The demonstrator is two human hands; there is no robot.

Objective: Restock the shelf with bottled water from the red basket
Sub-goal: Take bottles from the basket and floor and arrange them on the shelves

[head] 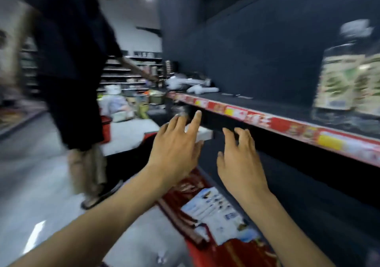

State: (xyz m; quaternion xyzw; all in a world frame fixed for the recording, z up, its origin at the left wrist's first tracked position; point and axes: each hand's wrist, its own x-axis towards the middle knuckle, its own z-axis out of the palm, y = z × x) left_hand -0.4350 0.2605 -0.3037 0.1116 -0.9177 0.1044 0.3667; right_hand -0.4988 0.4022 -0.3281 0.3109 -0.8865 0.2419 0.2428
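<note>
Left hand and right hand: both empty, fingers spread, just short of the shelf edge. The bottled water stands on the shelf far right, well apart from my hands. The red basket is far left. I expect full bottles to be heavy, smooth and slightly yielding, so I grip mid-body.

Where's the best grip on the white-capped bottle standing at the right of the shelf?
Probably round the labelled body of the bottle, coming from the open aisle side in front. It stands upright, the back panel closes off the rear and a second bottle crowds its right. Blur hides the neck's shape. Left hand and right hand are both empty.
</note>
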